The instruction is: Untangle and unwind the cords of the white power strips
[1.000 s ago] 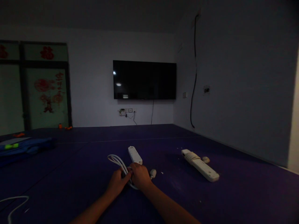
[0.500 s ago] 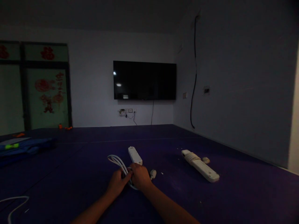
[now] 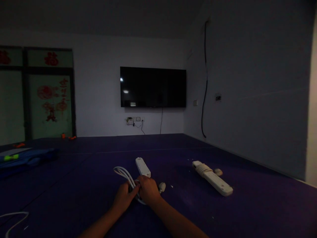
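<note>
Both hands meet low in the middle of the head view, over a looped white power cord point(image 3: 124, 172). My left hand point(image 3: 124, 197) is closed round the bundled loops, thumb towards the right hand. My right hand point(image 3: 148, 189) is closed on the same cord; its fingertips are partly hidden. Just beyond it a white power strip point(image 3: 143, 167) lies on the purple surface. A pale plug point(image 3: 162, 187) sits right beside my right hand. Farther right lies a second power strip point(image 3: 218, 182), its cord wound round one end, with its plug point(image 3: 218, 172) alongside.
The purple surface point(image 3: 99, 172) reaches back to the wall. At left lie a blue cloth point(image 3: 37, 157) and small orange items point(image 3: 72, 138). A loose white cord point(image 3: 17, 216) is at lower left. A television point(image 3: 153, 87) hangs ahead; a dark cable point(image 3: 205, 86) runs down the right wall.
The view has shifted slightly, so the room sits a little lower in the picture. Both hands keep their grip on the looped cord, almost unmoved.
</note>
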`<state>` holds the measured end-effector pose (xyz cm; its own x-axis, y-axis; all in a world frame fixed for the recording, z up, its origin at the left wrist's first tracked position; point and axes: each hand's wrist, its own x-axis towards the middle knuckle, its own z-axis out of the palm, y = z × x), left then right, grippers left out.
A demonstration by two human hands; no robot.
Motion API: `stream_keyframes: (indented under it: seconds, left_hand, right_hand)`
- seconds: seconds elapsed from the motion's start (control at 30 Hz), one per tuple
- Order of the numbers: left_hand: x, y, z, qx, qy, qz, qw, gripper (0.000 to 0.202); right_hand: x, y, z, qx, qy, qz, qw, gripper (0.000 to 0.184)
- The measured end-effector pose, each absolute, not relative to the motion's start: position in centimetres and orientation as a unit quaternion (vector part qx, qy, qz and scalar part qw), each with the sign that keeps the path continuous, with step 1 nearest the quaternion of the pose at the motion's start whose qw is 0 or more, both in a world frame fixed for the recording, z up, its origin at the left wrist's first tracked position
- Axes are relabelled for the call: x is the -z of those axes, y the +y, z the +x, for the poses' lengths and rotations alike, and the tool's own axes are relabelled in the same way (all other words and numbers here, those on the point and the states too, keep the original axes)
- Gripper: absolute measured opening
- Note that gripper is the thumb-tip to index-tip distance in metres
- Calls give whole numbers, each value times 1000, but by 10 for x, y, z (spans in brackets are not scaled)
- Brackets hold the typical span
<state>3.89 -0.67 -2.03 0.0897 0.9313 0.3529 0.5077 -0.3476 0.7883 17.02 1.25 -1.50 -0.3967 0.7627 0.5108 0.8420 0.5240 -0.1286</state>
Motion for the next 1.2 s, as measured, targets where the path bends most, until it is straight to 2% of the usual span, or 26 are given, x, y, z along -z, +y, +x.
stream_keyframes:
  seconds: [0.7, 1.2]
  left_hand:
    - [24, -4, 37, -432, 518, 698, 241, 38]
    - [22, -5, 36, -425, 520, 703, 235, 41]
  right_hand:
    - [15, 13, 171, 75, -836, -479, 258, 20]
    - [14, 13, 170, 71, -837, -481, 252, 19]
